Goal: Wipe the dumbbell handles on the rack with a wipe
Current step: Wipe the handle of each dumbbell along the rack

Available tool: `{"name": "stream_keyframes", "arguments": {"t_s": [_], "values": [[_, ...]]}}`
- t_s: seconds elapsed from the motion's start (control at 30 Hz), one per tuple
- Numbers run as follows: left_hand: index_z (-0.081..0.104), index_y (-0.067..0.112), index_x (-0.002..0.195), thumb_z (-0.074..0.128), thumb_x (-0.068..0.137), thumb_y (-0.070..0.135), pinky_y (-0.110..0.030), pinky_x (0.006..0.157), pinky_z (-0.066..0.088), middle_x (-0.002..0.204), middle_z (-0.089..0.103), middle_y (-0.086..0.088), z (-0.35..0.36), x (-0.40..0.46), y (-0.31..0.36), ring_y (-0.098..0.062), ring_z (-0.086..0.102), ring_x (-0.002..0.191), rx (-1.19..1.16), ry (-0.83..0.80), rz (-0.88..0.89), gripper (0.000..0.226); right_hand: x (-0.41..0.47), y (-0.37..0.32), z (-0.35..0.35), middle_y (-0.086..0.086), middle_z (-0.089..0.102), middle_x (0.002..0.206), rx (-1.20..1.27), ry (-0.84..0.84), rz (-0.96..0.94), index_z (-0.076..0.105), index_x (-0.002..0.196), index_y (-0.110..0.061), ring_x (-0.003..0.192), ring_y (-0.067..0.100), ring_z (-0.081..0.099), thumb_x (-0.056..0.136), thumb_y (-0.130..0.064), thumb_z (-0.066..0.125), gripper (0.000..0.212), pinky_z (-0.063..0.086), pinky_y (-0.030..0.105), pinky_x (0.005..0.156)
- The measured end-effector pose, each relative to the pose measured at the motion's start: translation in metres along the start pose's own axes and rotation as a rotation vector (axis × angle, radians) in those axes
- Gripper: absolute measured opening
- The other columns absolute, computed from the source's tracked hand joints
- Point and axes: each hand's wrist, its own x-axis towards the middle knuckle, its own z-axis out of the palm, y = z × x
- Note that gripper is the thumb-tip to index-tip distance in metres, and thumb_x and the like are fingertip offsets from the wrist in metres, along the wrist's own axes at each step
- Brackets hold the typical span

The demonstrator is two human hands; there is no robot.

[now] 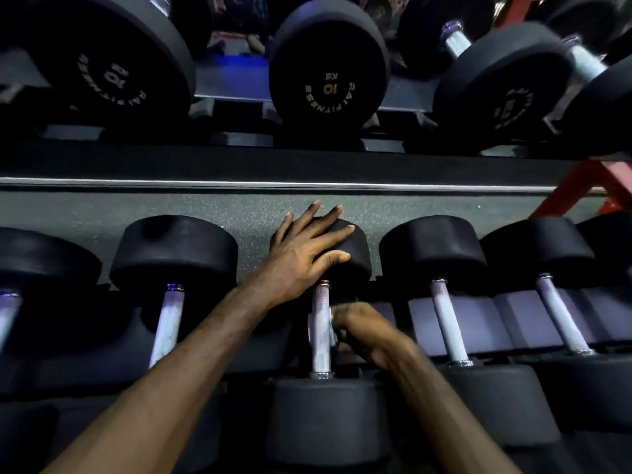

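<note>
My left hand (pixel 304 254) lies flat, fingers straight and spread, on the far head of the middle dumbbell (pixel 349 251) on the rack (pixel 478 323). Just nearer me, my right hand (pixel 362 328) curls round its handle (pixel 321 331), pinching a pale wipe (pixel 331 328) against the metal; more dumbbells sit on both sides

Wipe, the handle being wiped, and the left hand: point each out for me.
wipe (pixel 331 328): head view, pale edge showing beside the right hand's fingers.
handle (pixel 321 350): head view, bare metal below the wipe.
left hand (pixel 304 258): head view, back of the hand, resting on the far weight.
</note>
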Motion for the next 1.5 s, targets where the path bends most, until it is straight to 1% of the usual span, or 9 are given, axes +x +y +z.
{"name": "stream_keyframes", "arguments": {"t_s": [0.1, 0.23, 0.37, 0.57, 0.83, 0.93, 1.1, 1.27, 1.5], "values": [[0.049, 0.046, 0.156, 0.036, 0.101, 0.069, -0.039, 0.13, -0.011, 0.173, 0.023, 0.024, 0.002, -0.002, -0.005, -0.003, -0.003, 0.163, -0.06, 0.035, 0.015, 0.06, 0.01, -0.002, -0.003, -0.003, 0.059, 0.057, 0.091, 0.104, -0.03, 0.07, 0.08, -0.013, 0.051, 0.008, 0.048, 0.092, -0.001, 0.053, 0.024, 0.04, 0.028, 0.06], [0.054, 0.044, 0.152, 0.044, 0.102, 0.065, -0.041, 0.129, -0.009, 0.171, 0.029, 0.024, 0.001, -0.003, -0.012, -0.001, 0.001, 0.163, -0.155, 0.046, 0.029, 0.055, -0.016, 0.013, -0.011, 0.012, 0.062, 0.076, -0.113, -0.131, 0.059, 0.075, 0.087, -0.01, 0.056, 0.011, 0.051, 0.088, -0.005, 0.057, 0.019, 0.045, 0.023, 0.053], [0.056, 0.044, 0.15, 0.044, 0.1, 0.066, -0.04, 0.129, -0.007, 0.169, 0.03, 0.025, 0.001, -0.002, -0.012, -0.003, 0.005, 0.163, -0.153, 0.062, 0.036, 0.056, 0.01, 0.002, -0.001, 0.013, 0.065, 0.09, 0.179, 0.069, -0.052, 0.078, 0.088, -0.014, 0.066, 0.013, 0.057, 0.09, -0.006, 0.058, 0.021, 0.047, 0.029, 0.065], [0.058, 0.044, 0.149, 0.044, 0.1, 0.067, -0.034, 0.128, -0.009, 0.17, 0.032, 0.022, 0.002, -0.002, -0.013, -0.002, 0.008, 0.163, -0.148, 0.074, 0.05, 0.057, -0.011, 0.015, -0.003, 0.011, 0.054, 0.07, 0.057, -0.034, 0.095, 0.073, 0.091, -0.006, 0.054, 0.014, 0.047, 0.087, -0.005, 0.058, 0.015, 0.045, 0.023, 0.046], [0.059, 0.043, 0.148, 0.042, 0.099, 0.068, -0.039, 0.128, -0.003, 0.169, 0.035, 0.019, 0.004, -0.003, -0.014, -0.007, 0.014, 0.163, -0.135, 0.084, 0.062, 0.057, 0.001, 0.006, -0.001, 0.013, 0.054, 0.078, 0.179, 0.06, 0.073, 0.07, 0.09, -0.009, 0.062, 0.018, 0.054, 0.083, -0.007, 0.061, 0.011, 0.057, 0.033, 0.061], [0.06, 0.041, 0.148, 0.041, 0.099, 0.067, -0.042, 0.129, -0.002, 0.169, 0.036, 0.017, 0.002, -0.003, -0.012, -0.01, 0.016, 0.163, -0.145, 0.077, 0.061, 0.059, -0.01, 0.015, -0.003, 0.022, 0.05, 0.084, 0.002, -0.02, 0.139, 0.068, 0.093, -0.003, 0.057, 0.019, 0.051, 0.071, -0.01, 0.063, 0.024, 0.047, 0.029, 0.057], [0.059, 0.041, 0.149, 0.04, 0.1, 0.067, -0.041, 0.129, -0.001, 0.169, 0.034, 0.019, 0.002, -0.003, -0.013, -0.009, 0.015, 0.162, -0.136, 0.083, 0.077, 0.058, 0.002, -0.002, 0.0, 0.009, 0.049, 0.074, 0.233, 0.128, -0.07, 0.066, 0.084, -0.013, 0.054, 0.011, 0.044, 0.078, -0.009, 0.067, 0.007, 0.034, 0.026, 0.061], [0.058, 0.043, 0.149, 0.039, 0.1, 0.068, -0.046, 0.13, 0.001, 0.17, 0.034, 0.018, 0.002, -0.002, -0.016, -0.008, 0.014, 0.163, -0.131, 0.067, 0.089, 0.059, -0.024, 0.014, -0.006, 0.016, 0.061, 0.071, -0.173, 0.011, 0.006, 0.071, 0.084, 0.007, 0.055, 0.017, 0.05, 0.085, -0.006, 0.058, 0.019, 0.039, 0.025, 0.054], [0.059, 0.042, 0.149, 0.038, 0.099, 0.07, -0.046, 0.131, 0.0, 0.17, 0.034, 0.019, 0.001, -0.002, -0.015, -0.007, 0.014, 0.162, -0.122, 0.07, 0.082, 0.061, -0.009, 0.004, 0.006, 0.007, 0.065, 0.066, 0.095, 0.163, -0.087, 0.075, 0.083, -0.006, 0.05, 0.007, 0.052, 0.092, 0.01, 0.054, 0.028, 0.049, 0.026, 0.059]]}}
